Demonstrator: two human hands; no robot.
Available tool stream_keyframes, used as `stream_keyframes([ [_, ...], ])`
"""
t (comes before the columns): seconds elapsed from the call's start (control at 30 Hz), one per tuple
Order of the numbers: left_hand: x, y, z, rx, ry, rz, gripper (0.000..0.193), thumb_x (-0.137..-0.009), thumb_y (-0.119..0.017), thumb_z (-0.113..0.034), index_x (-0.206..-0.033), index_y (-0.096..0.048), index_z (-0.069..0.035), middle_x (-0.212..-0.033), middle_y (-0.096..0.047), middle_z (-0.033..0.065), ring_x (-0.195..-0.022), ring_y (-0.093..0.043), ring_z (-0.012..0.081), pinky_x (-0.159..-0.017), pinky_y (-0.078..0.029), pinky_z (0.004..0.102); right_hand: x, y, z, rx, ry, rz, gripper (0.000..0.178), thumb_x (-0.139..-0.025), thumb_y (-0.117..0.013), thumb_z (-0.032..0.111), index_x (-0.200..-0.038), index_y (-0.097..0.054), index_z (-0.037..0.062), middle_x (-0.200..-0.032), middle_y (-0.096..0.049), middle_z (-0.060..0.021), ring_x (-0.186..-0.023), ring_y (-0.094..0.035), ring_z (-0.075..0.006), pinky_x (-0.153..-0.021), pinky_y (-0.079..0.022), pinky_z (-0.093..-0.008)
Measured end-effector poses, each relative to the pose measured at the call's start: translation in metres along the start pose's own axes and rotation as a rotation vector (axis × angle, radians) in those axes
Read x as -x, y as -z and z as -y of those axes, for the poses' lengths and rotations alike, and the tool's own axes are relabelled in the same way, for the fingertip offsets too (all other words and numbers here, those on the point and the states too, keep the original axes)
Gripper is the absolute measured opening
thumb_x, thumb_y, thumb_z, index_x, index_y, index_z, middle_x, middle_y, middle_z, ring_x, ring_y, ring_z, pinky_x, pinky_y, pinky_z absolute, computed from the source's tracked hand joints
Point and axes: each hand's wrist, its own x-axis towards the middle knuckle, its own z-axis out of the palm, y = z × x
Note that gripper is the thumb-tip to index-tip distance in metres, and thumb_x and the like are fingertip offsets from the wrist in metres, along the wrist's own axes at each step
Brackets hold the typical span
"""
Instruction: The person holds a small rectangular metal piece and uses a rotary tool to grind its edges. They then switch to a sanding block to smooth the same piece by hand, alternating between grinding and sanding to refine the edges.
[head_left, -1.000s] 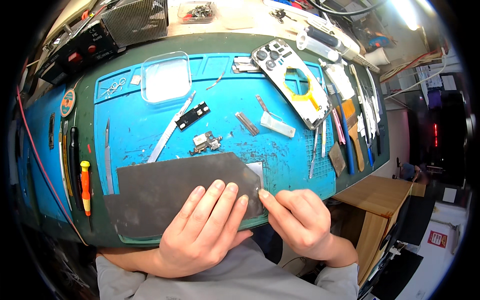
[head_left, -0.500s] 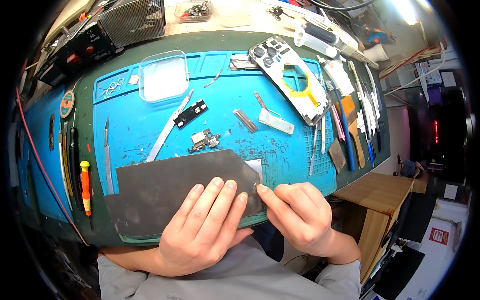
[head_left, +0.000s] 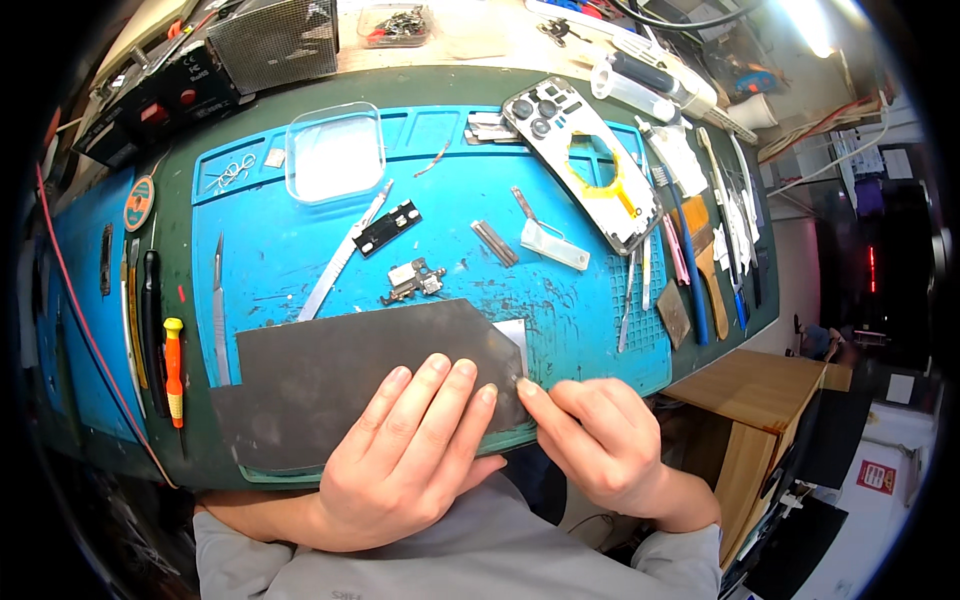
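A dark grey sheet (head_left: 320, 385), matt like sandpaper with a cut corner, lies at the near edge of the blue mat (head_left: 440, 225). My left hand (head_left: 410, 465) rests on it, fingers stretched out flat. At the sheet's right edge, the forefinger of my right hand (head_left: 605, 440) presses down near its tip. The other right fingers are curled, and whatever tiny piece sits under that fingertip is hidden. A pale flat piece (head_left: 513, 332) sticks out from beneath the sheet's cut corner. Beyond the sheet are a small metal phone part (head_left: 413, 281) and a black strip-shaped part (head_left: 388, 228).
A phone body (head_left: 548, 135) with camera rings lies at the far right of the mat. Left of it stands a clear plastic box (head_left: 335, 155). An orange screwdriver (head_left: 174, 365) lies at left; brushes and tweezers line the right side. A wooden cabinet (head_left: 745, 390) stands at right.
My right hand has shifted very slightly, its forefinger lower at the sheet's edge. The small bright speck by that fingertip is now hardly visible. My left hand stays on the sheet.
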Motion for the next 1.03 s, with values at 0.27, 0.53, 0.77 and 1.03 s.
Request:
stream_keyframes([
  [0.27,0.000,-0.002,0.000,-0.005,0.010,-0.005,0.051,-0.102,-0.072,-0.048,-0.128,-0.079,-0.004,-0.135,-0.074,0.0190,-0.127,-0.071,0.0374,-0.106,-0.060,0.0514,0.006,0.006,0.003,0.025,0.000,0.042,0.052,-0.067,-0.074,0.003,-0.117,-0.078,-0.0086,-0.099,-0.067,-0.0108,-0.078,-0.066,-0.0220,-0.066,-0.055,-0.0318],
  [0.53,-0.001,-0.003,0.000,-0.012,-0.007,-0.012,0.051,-0.103,-0.071,-0.049,-0.128,-0.079,-0.004,-0.134,-0.074,0.0194,-0.127,-0.071,0.0373,-0.106,-0.060,0.0510,0.001,0.001,0.001,0.006,0.017,0.009,0.053,-0.066,-0.074,0.003,-0.117,-0.078,-0.0086,-0.101,-0.067,-0.0119,-0.079,-0.065,-0.0223,-0.067,-0.055,-0.0324],
  [0.77,0.001,-0.001,-0.001,-0.016,-0.001,0.002,0.051,-0.103,-0.071,-0.049,-0.128,-0.079,-0.004,-0.134,-0.074,0.0190,-0.127,-0.071,0.0373,-0.105,-0.060,0.0509,-0.001,-0.001,0.001,-0.008,0.024,-0.006,0.054,-0.064,-0.074,0.004,-0.117,-0.079,-0.0078,-0.099,-0.067,-0.0109,-0.078,-0.065,-0.0221,-0.067,-0.055,-0.0332],
  [1.03,0.001,-0.002,-0.001,-0.019,0.011,0.006,0.052,-0.103,-0.071,-0.050,-0.129,-0.079,-0.006,-0.135,-0.074,0.0179,-0.128,-0.070,0.0374,-0.107,-0.060,0.0510,-0.002,-0.004,0.001,0.015,0.015,-0.040,0.054,-0.062,-0.072,0.003,-0.115,-0.080,-0.0066,-0.102,-0.068,-0.0105,-0.080,-0.066,-0.0230,-0.068,-0.057,-0.0327],
])
